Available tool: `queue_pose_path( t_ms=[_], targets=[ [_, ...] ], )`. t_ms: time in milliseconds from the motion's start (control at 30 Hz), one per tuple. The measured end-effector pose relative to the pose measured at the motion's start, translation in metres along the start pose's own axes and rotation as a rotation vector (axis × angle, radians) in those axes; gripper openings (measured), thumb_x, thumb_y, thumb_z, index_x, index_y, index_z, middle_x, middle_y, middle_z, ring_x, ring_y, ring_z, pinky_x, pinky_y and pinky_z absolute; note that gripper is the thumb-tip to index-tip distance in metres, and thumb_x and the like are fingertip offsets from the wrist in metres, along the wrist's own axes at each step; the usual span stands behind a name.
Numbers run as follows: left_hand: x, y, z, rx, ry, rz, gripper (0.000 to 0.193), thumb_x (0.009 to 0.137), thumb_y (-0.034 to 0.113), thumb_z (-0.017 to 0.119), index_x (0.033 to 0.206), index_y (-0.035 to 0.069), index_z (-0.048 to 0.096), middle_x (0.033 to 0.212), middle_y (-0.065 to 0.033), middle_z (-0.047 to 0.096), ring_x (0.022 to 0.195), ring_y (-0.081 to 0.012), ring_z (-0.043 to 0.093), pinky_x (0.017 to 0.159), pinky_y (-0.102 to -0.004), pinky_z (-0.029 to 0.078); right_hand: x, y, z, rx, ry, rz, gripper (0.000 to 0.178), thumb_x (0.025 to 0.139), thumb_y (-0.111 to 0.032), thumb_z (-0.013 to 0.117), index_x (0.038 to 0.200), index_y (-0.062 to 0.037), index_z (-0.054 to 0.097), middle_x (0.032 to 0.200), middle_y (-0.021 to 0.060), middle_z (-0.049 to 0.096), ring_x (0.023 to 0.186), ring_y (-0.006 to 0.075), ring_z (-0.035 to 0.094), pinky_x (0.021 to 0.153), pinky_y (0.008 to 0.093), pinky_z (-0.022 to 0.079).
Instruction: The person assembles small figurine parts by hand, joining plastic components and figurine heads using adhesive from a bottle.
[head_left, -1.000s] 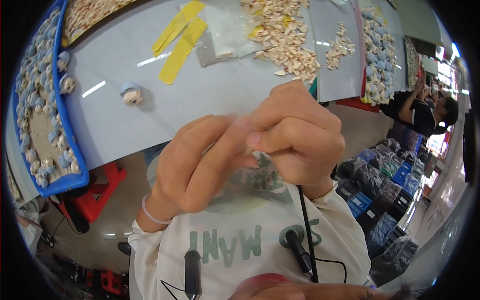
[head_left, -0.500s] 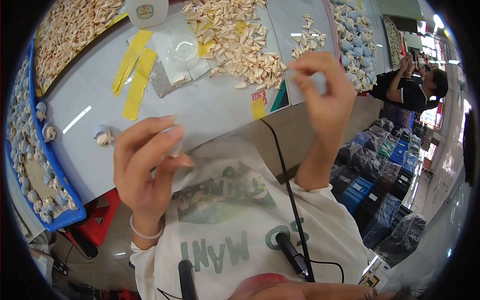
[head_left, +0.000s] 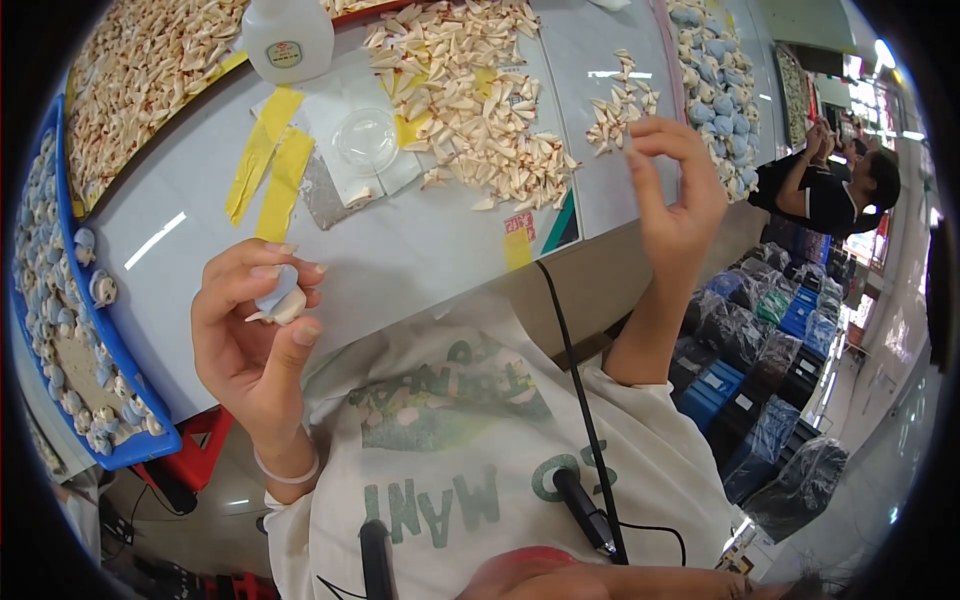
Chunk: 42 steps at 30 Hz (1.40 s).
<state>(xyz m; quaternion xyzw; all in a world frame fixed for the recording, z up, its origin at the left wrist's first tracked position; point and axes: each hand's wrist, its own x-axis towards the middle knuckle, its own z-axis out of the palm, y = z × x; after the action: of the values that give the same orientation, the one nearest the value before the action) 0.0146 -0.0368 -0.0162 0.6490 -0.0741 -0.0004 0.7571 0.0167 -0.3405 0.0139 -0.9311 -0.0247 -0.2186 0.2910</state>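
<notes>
My left hand (head_left: 250, 335) is closed around a small figurine head (head_left: 283, 297) with a light-blue cap and a cream lower part, held over the front edge of the table. Its fingertips and thumb grip the piece at the sides. Raised to the right, my right hand (head_left: 680, 195) has thumb and index finger drawn together beside a small group of cream pointed pieces (head_left: 620, 105). Whatever lies between those fingertips, if anything, is too small to make out. A larger heap of the pointed pieces (head_left: 490, 120), some with reddish-brown tips, spreads across the table between my hands.
A blue tray (head_left: 150, 455) of blue-and-cream heads stands at left, beside a large tray of cream pieces (head_left: 150, 80). A white bottle (head_left: 288, 45), a clear round dish (head_left: 364, 141) and yellow tape strips (head_left: 262, 155) occupy the table. More heads (head_left: 715, 90) lie right; a person (head_left: 835, 180) sits beyond.
My left hand has shifted left and turned, bringing the blue-capped head into clear sight. The right hand has moved slightly right and down. The table appears a little lower in view.
</notes>
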Motion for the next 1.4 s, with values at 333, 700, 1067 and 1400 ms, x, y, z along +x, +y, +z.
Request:
queue_pose_path(
  t_ms=[333, 700, 1067, 1400],
  targets=[
    [0.003, -0.001, -0.001, -0.187, -0.011, -0.035, 0.038, 0.076, 0.008, 0.065, 0.105, 0.001, 0.041, 0.099, -0.0173, 0.053, 0.083, -0.0234, 0.058, 0.070, -0.0304, 0.049, 0.006, -0.024, 0.002, 0.840, -0.008, 0.127, 0.012, 0.073, 0.006, 0.060, 0.084, 0.0044, 0.057, 0.080, 0.0122, 0.058, 0.068, 0.0166, 0.057, 0.063, 0.0252, 0.047],
    [0.007, -0.001, -0.006, -0.200, -0.152, 0.013, 0.027, 0.073, 0.005, 0.066, 0.096, -0.003, 0.055, 0.101, -0.0184, 0.052, 0.087, -0.0254, 0.056, 0.078, -0.0338, 0.047, 0.046, -0.065, 0.034, 0.724, -0.240, 0.032, 0.015, 0.065, 0.012, 0.060, 0.076, 0.0032, 0.061, 0.076, 0.0129, 0.061, 0.070, 0.0180, 0.058, 0.059, 0.0253, 0.047],
    [0.005, 0.001, -0.017, -0.352, -0.219, -0.139, 0.028, 0.072, 0.003, 0.067, 0.097, -0.003, 0.056, 0.099, -0.0161, 0.052, 0.092, -0.0242, 0.054, 0.079, -0.0324, 0.043, 0.081, -0.089, 0.063, 0.284, -0.533, -0.262, 0.019, 0.062, 0.018, 0.055, 0.077, 0.0065, 0.060, 0.080, 0.0141, 0.060, 0.073, 0.0186, 0.058, 0.066, 0.0256, 0.046],
    [0.006, 0.002, -0.017, -0.301, -0.259, -0.166, 0.028, 0.071, 0.004, 0.067, 0.096, -0.002, 0.057, 0.098, -0.0150, 0.053, 0.089, -0.0231, 0.055, 0.078, -0.0309, 0.043, 0.050, -0.026, 0.010, 0.365, -0.161, 0.369, 0.011, 0.078, 0.004, 0.057, 0.088, 0.0025, 0.061, 0.083, 0.0054, 0.063, 0.074, 0.0110, 0.057, 0.067, 0.0212, 0.045]
  ],
)
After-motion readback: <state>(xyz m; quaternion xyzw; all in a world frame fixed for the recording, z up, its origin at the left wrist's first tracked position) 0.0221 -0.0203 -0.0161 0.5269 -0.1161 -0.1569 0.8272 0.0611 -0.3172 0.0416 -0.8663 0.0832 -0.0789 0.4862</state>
